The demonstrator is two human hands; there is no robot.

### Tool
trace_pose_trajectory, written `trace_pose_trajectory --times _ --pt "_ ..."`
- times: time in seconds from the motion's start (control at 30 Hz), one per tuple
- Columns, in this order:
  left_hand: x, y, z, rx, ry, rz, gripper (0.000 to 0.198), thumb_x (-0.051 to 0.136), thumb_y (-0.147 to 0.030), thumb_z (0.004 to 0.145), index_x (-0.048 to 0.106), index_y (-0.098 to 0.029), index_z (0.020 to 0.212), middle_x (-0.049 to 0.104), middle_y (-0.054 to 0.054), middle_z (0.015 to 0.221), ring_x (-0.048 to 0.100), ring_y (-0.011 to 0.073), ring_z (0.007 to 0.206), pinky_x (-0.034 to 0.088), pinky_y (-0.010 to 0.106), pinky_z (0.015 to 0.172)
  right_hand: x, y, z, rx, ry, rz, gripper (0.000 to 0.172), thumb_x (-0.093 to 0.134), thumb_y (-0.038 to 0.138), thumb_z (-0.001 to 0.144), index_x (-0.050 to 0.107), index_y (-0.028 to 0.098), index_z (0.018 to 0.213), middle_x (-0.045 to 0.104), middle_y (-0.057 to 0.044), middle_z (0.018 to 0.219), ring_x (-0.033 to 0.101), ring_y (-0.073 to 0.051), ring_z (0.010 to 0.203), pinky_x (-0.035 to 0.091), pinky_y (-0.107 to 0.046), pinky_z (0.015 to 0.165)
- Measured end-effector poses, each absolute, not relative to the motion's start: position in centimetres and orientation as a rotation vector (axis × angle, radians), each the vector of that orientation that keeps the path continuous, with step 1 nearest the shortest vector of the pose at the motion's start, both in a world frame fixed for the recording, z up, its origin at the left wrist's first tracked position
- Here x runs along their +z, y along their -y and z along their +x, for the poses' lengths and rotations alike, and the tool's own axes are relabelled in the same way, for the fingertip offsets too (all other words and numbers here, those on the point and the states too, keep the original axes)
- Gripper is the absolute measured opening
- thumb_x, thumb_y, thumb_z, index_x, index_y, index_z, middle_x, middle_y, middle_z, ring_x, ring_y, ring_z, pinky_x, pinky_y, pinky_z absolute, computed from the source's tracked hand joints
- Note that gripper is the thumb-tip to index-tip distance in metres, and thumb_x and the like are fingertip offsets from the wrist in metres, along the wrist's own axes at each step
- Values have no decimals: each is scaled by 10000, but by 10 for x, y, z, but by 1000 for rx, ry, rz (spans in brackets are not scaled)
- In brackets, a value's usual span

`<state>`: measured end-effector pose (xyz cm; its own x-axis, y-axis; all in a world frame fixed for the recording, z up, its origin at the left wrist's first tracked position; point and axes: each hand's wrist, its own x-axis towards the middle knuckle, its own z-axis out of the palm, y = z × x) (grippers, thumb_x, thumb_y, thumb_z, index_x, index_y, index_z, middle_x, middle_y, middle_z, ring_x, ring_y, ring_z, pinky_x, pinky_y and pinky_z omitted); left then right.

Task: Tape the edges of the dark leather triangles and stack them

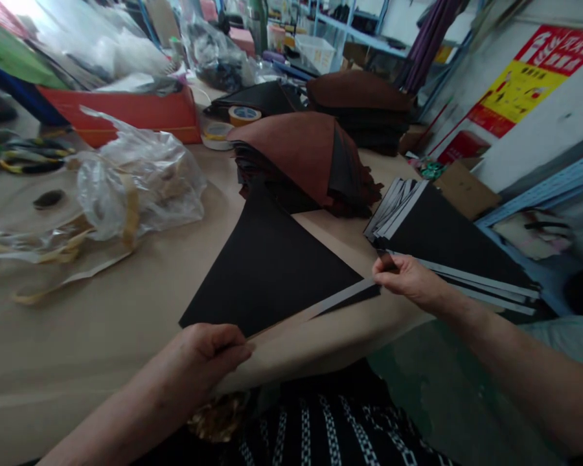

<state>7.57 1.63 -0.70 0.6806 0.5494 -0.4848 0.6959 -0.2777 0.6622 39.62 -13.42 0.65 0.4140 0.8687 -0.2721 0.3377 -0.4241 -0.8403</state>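
Note:
A black fan-shaped panel lies flat in front of me, its near edge by the table's front edge. A narrow pale tape strip stretches along that near edge between my hands. My left hand is closed at the strip's left end, by the panel's near left corner. Pinched in my right hand is the strip's other end, where a short brown piece sticks up from the fingers. Beside that hand lies a stack of black panels with pale strips along their edges.
Behind the panel sits a pile of brown and black pieces, with another brown-topped pile further back. Tape rolls stand near a red box. On the left are a crumpled plastic bag and scissors.

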Motion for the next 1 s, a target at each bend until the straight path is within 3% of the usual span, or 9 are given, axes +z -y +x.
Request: trace_pose_trajectory --times 0.23,0.43,1.0 --pt "-10 -28 82 -275 -1087 1932 387 524 -525 676 555 -184 495 444 -11 473 354 106 443 227 210 424 -27 159 415 910 1032 -2176 161 546 308 718 615 163 725 526 29 574 443 -99 505 323 -228 495" --pt "-3 -29 93 -298 -1118 1930 369 501 -524 626 544 -189 479 456 4 460 374 114 425 228 221 417 -30 158 413 679 1320 -2224 178 518 284 758 642 165 712 625 -8 669 566 -151 642 405 -255 606" --pt "-19 -43 92 -518 -1023 2058 389 390 -510 733 495 -180 556 455 -8 482 415 113 451 265 241 440 -26 157 406 516 1536 -2327 123 481 194 741 561 169 650 549 8 629 478 -110 586 326 -246 563"
